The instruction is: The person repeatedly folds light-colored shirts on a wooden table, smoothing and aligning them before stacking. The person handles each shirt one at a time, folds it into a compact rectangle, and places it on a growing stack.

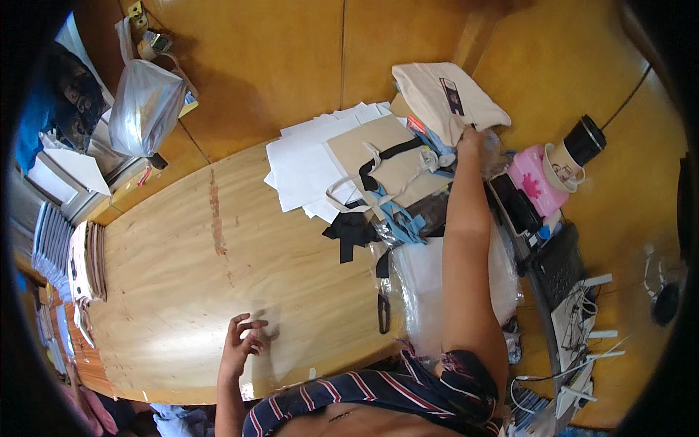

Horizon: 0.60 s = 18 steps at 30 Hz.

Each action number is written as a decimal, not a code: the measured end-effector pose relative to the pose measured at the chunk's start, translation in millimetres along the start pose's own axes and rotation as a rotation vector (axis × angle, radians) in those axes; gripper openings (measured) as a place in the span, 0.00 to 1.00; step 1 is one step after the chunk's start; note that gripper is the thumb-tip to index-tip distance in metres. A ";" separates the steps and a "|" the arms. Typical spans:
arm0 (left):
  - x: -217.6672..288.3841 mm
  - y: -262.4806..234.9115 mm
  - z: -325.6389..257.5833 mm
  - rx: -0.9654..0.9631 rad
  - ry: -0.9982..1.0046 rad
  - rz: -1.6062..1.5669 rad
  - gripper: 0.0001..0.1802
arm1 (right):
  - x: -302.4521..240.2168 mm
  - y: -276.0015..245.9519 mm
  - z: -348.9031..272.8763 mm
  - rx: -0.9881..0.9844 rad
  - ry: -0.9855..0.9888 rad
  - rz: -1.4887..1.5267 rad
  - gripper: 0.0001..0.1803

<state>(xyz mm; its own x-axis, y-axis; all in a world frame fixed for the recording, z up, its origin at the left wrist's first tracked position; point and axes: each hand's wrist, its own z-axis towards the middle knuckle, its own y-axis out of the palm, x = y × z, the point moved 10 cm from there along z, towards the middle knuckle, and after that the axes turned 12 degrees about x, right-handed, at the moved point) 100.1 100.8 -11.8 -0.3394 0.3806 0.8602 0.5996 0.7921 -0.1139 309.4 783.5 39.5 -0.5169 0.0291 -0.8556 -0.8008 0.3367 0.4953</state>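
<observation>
My right arm stretches far across the table, and my right hand [470, 137] is closed at the near edge of a folded cream cloth bag [437, 80] with a small dark picture on it. The fingertips are partly hidden against the cloth. Close to the hand lie a brown cardboard sheet [357, 149], white paper sheets [295, 164], and tangled blue, black and white straps [399, 218]. My left hand [242, 344] hovers near the table's front edge, fingers apart and loosely curled, holding nothing.
A pink container [535, 175], a cup [562, 167] and a black tumbler [585, 140] stand at the right. Clear plastic [422, 291] lies under my right arm. Stacked folded cloth [89, 262] sits at the left edge. A plastic bag [145, 102] hangs at the upper left.
</observation>
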 end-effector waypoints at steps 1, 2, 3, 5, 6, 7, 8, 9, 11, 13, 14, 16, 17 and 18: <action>-0.7 0.5 -8.2 -0.002 -0.003 -0.012 0.23 | -7.8 0.2 -11.7 0.030 -0.006 -0.028 0.31; -1.2 2.4 -6.4 -0.017 0.006 0.001 0.23 | -15.1 -11.7 1.9 0.098 -0.022 -0.025 0.35; -1.6 2.6 -6.6 -0.038 0.041 0.008 0.23 | -19.2 -14.3 -2.7 0.154 -0.019 -0.028 0.40; 4.1 8.6 -0.5 -0.108 0.118 0.063 0.23 | -55.0 -33.9 -2.0 0.140 -0.184 -0.368 0.43; 9.5 12.2 -1.9 -0.138 0.140 0.075 0.24 | -83.8 -42.1 -19.2 0.161 -0.452 -0.540 0.42; 9.3 10.8 -4.2 -0.146 0.151 0.073 0.25 | -93.0 -49.7 -62.3 0.121 -0.548 -0.578 0.38; 11.3 11.6 -7.6 -0.182 0.190 0.085 0.24 | -111.5 -60.8 -107.6 0.094 -0.656 -0.610 0.35; 11.9 14.2 -10.6 -0.240 0.228 0.100 0.24 | -121.4 -83.1 -151.8 -0.073 -0.686 -0.483 0.33; 6.3 10.3 -14.6 -0.345 0.276 0.136 0.23 | -154.4 -147.9 -266.0 -0.079 -0.892 -0.532 0.33; -8.7 6.0 -20.6 -0.487 0.287 0.145 0.23 | -176.9 -237.1 -357.6 0.060 -0.954 -0.664 0.28; -14.9 2.7 -25.4 -0.547 0.319 0.180 0.23 | -182.8 -284.2 -397.8 0.185 -1.035 -0.902 0.25; -29.7 0.6 -37.1 -0.627 0.324 0.244 0.22 | -198.2 -371.1 -475.2 0.417 -1.088 -1.328 0.23; -36.7 -3.0 -43.2 -0.668 0.338 0.287 0.22 | -201.6 -426.5 -514.2 0.524 -1.055 -1.503 0.22; -44.3 6.3 -53.6 -0.767 0.345 0.329 0.22 | -209.5 -500.4 -551.7 0.699 -0.983 -1.593 0.22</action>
<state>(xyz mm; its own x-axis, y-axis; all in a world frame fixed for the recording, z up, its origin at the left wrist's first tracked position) 157.7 63.4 -23.9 0.0965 0.2694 0.9582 0.9886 0.0860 -0.1238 651.5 89.7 54.0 0.9168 -0.2829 -0.2819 0.0721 0.8115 -0.5799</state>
